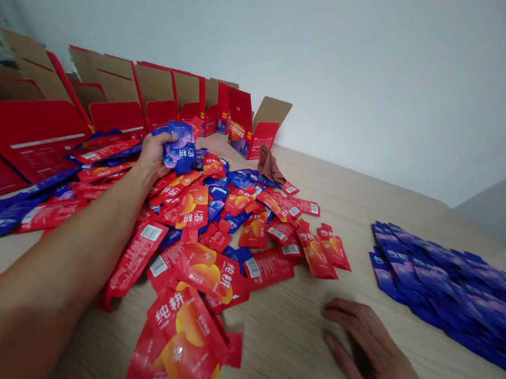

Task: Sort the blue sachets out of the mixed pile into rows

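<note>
My left hand reaches over the heap and is closed on a blue pouch, thumb on its printed face; part of what looks like a second blue pouch shows behind it. Beneath and in front of it spreads a loose pile of red pouches and blue ones, with several red pouches lying nearest me. My right hand hovers low over the bare tabletop, slightly blurred, its fingers apart and holding nothing. To its right lie overlapping rows of blue pouches, laid out neatly.
Open red cardboard boxes stand in a row along the back left. One more open box stands at the row's right end, a brown cloth in front of it. A pale wall rises behind the wooden table.
</note>
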Motion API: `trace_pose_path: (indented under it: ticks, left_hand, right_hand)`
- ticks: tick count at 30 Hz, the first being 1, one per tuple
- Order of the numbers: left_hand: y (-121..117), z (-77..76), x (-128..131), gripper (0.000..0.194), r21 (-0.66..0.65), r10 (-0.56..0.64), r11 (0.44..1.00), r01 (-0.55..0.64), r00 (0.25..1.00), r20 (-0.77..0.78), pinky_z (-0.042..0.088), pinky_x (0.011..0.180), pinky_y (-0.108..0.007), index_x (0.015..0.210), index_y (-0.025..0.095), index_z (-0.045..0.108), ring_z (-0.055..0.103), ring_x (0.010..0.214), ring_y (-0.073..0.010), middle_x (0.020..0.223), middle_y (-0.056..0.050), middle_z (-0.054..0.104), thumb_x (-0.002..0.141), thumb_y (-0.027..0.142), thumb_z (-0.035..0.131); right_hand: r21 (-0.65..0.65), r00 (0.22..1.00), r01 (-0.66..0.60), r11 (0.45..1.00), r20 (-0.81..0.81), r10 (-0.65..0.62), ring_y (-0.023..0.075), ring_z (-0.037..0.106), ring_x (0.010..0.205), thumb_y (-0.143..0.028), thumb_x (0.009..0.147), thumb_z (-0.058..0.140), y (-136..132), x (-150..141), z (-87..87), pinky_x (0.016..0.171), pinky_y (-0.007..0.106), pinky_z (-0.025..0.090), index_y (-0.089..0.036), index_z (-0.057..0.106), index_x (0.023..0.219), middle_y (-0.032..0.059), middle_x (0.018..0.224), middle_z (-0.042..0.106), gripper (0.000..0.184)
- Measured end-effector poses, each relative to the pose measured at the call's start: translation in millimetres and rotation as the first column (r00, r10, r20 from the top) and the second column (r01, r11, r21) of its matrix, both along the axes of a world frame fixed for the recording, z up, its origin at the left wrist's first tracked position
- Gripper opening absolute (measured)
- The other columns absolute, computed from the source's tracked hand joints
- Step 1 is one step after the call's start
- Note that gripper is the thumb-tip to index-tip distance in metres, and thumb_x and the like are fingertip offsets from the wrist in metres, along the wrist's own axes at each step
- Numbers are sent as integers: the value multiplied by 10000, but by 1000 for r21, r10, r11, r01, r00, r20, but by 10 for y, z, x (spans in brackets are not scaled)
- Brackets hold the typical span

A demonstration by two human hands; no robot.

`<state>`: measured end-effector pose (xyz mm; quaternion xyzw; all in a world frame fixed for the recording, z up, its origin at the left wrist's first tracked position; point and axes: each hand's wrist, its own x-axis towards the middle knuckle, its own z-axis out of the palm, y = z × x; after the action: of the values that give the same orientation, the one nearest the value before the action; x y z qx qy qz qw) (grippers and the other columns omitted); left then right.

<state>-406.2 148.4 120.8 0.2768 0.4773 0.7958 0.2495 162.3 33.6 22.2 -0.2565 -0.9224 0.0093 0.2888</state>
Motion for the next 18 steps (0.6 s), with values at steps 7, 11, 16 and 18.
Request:
trace_pose_path:
  ticks: [7, 11, 16, 18]
  left_hand:
    - [32, -2, 75, 237, 52, -38, 998, 37, 999, 22, 602, 738, -334, 912, 157, 669, 652, 735, -162, 860, 5, 671, 1052, 326, 759]
    - [40, -1, 146, 263, 68, -73, 995, 73, 997, -4, 575, 716, -325, 871, 166, 652, 623, 693, -157, 807, 18, 649, 1043, 333, 759]
    - [52, -28, 267, 210, 94, -126, 987, 129, 991, -43, 552, 660, -291, 835, 168, 641, 604, 640, -143, 755, 32, 637, 979, 223, 784]
    - [67, -42, 327, 181, 96, -143, 984, 148, 988, -58, 556, 639, -277, 840, 162, 645, 613, 624, -136, 744, 32, 643, 949, 166, 790]
  right_hand:
    - [46, 1000, 28, 999, -12, -27, 260, 788, 1108, -329, 1120, 598, -45, -130, 73, 899, 373, 706, -246, 663, 1339, 133, 1227, 748, 243]
    - [95, 995, -87, 992, -34, 91, 290, 733, 1242, -219, 1098, 594, -186, -652, 256, 980, 421, 682, -222, 634, 1398, 152, 1299, 754, 303]
    - [150, 942, -323, 934, -47, 333, 265, 722, 1182, -160, 1080, 598, -413, -1569, 685, 1109, 463, 624, -184, 669, 1257, 123, 1207, 791, 193]
    - [182, 900, -413, 892, -68, 430, 257, 715, 1166, -169, 1084, 604, -494, -1923, 885, 1155, 474, 593, -151, 698, 1214, 122, 1212, 786, 161]
